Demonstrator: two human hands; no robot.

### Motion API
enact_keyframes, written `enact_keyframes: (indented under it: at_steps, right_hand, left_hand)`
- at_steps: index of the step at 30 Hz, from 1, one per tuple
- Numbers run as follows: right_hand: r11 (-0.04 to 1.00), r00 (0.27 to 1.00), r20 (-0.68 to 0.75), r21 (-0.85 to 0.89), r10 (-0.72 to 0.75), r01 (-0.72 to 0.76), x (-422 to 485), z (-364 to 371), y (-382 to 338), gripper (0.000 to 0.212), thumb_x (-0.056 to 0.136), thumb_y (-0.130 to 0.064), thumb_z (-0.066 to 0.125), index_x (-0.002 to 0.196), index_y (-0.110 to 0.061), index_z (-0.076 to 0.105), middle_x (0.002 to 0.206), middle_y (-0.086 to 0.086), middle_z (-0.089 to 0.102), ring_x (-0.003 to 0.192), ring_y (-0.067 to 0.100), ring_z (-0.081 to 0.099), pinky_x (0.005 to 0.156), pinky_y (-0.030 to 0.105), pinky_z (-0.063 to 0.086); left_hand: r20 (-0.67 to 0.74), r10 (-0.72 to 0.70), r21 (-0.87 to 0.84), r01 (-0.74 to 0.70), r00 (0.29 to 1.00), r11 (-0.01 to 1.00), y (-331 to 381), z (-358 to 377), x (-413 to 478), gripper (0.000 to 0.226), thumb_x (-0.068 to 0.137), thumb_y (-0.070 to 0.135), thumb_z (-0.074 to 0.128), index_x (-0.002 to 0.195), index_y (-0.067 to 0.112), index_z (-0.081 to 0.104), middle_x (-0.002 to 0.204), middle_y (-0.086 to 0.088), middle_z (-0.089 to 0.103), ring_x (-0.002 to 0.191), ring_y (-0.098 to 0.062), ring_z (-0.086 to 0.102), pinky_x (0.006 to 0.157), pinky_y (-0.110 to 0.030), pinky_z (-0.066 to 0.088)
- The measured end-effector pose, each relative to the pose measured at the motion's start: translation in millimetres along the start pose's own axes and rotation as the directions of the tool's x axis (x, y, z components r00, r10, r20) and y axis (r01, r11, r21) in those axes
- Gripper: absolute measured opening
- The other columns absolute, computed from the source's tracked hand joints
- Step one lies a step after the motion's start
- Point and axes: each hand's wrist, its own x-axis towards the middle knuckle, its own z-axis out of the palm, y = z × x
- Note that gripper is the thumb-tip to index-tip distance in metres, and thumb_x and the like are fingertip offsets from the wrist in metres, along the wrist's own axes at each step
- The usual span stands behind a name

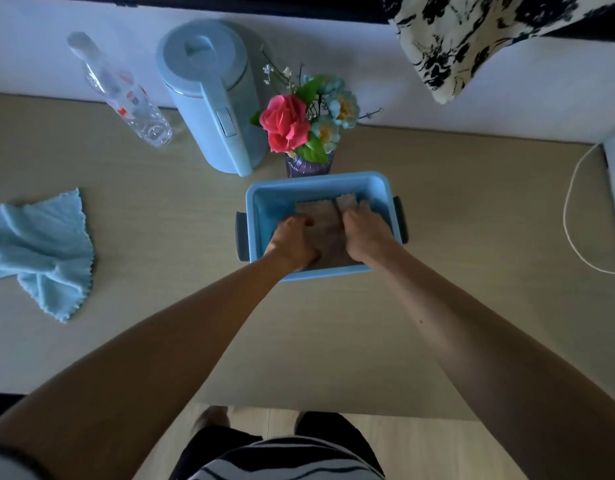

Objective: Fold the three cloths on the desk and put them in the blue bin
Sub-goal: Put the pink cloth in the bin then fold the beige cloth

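Folded brownish cloth (328, 225) is seen lying flat inside blue bin (320, 183); it is pressed under left hand (292, 242) and right hand (366, 233), fingers curled, grip apparently closed; light-blue cloth (39, 247) lies unfolded well left.

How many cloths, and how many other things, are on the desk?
Cloths: 2, a brownish folded cloth in the blue plastic bin and a crumpled light blue cloth.
Bins: 1
Clear plastic bottles: 1
Light blue kettles: 1
Purple vases of flowers: 1
Total: 6
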Motion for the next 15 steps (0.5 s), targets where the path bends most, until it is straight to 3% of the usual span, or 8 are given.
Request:
enact_keyframes:
  at_steps: [3, 5, 8, 11, 15]
  right_hand:
    - [1.0, 1.0, -0.012, -0.013, 0.008, -0.008, -3, 3, -2, 0.065, 0.092, 0.008, 0.051, 0.151, -0.003, 0.026, 0.143, 0.024, 0.039, 0.114, 0.044, 0.062, 0.091, 0.046, 0.052]
    - [0.999, 0.998, -0.056, -0.037, -0.021, 0.019, -7, -1, -3, 0.061, 0.088, 0.009, 0.053, 0.145, -0.003, 0.035, 0.142, 0.022, 0.038, 0.114, 0.043, 0.061, 0.09, 0.047, 0.052]
    - [0.984, 0.984, -0.159, -0.168, -0.086, 0.059, -9, -9, -1, 0.05, 0.081, 0.006, 0.062, 0.127, -0.008, 0.053, 0.138, 0.018, 0.042, 0.12, 0.039, 0.054, 0.095, 0.047, 0.048]
    - [0.97, 0.99, -0.044, -0.209, -0.132, 0.12, 0, -4, 1, 0.051, 0.083, 0.005, 0.064, 0.131, -0.007, 0.053, 0.14, 0.014, 0.043, 0.131, 0.035, 0.047, 0.098, 0.045, 0.047]
    - [0.953, 0.992, 0.098, -0.285, -0.075, 0.1, 19, 17, 5, 0.06, 0.09, -0.002, 0.061, 0.147, -0.009, 0.045, 0.157, 0.014, 0.029, 0.15, 0.032, 0.023, 0.113, 0.045, 0.038]
  left_hand:
    - [0.07, 0.003, 0.142, -0.013, 0.998, 0.99, 2, 1, 0, 0.075, 0.073, 0.033, 0.081, 0.141, 0.023, 0.049, 0.137, -0.013, 0.046, 0.117, -0.036, 0.059, 0.096, -0.037, 0.05]
    - [0.002, 0.039, 0.23, -0.038, 0.999, 0.972, 3, -6, -3, 0.072, 0.073, 0.033, 0.081, 0.137, 0.025, 0.05, 0.137, -0.012, 0.039, 0.118, -0.037, 0.055, 0.096, -0.044, 0.052]
    - [-0.105, 0.201, 0.359, -0.151, 0.974, 0.921, 10, -15, -5, 0.065, 0.073, 0.037, 0.08, 0.132, 0.027, 0.055, 0.137, -0.008, 0.036, 0.126, -0.032, 0.043, 0.094, -0.048, 0.05]
    - [0.024, 0.239, 0.403, -0.228, 0.971, 0.887, 16, -12, 3, 0.072, 0.074, 0.042, 0.08, 0.137, 0.021, 0.053, 0.14, -0.008, 0.042, 0.134, -0.031, 0.039, 0.105, -0.048, 0.045]
    - [0.123, 0.254, 0.522, -0.28, 0.959, 0.806, 12, 0, 19, 0.076, 0.076, 0.033, 0.079, 0.142, 0.017, 0.045, 0.146, -0.012, 0.037, 0.139, -0.034, 0.033, 0.111, -0.047, 0.037]
